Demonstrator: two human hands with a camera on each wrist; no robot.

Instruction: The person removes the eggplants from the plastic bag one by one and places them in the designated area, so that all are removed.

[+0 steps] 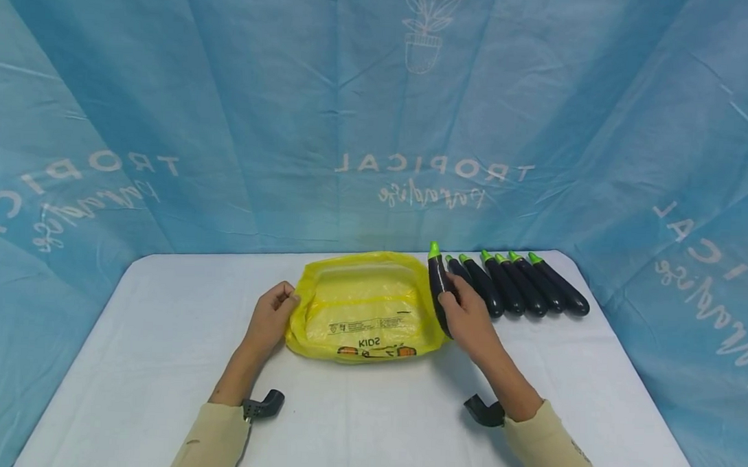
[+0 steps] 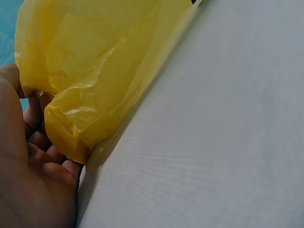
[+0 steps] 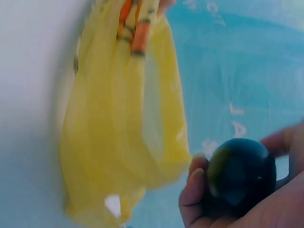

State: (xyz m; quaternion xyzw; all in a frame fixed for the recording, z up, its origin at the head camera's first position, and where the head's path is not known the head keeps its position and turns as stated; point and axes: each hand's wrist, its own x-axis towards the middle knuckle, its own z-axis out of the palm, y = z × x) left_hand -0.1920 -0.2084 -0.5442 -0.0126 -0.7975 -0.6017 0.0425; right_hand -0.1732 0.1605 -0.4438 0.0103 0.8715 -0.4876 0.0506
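Note:
A yellow plastic bag (image 1: 359,308) with printed lettering lies on the table, its mouth spread wide. At its left edge my left hand (image 1: 271,317) pinches the rim; in the left wrist view the thumb and fingers grip the crumpled yellow film (image 2: 90,95). My right hand (image 1: 470,316) holds a dark eggplant (image 1: 437,284) with a bright green stem, upright beside the bag's right edge. The right wrist view shows the rounded end of this eggplant (image 3: 242,173) between thumb and fingers, apart from the bag (image 3: 109,123).
Several more eggplants (image 1: 527,287) lie side by side at the back right of the white table (image 1: 367,419). Behind the table hangs a blue curtain (image 1: 291,121) with white print. Dark wrist-camera mounts (image 1: 265,403) sit on both wrists.

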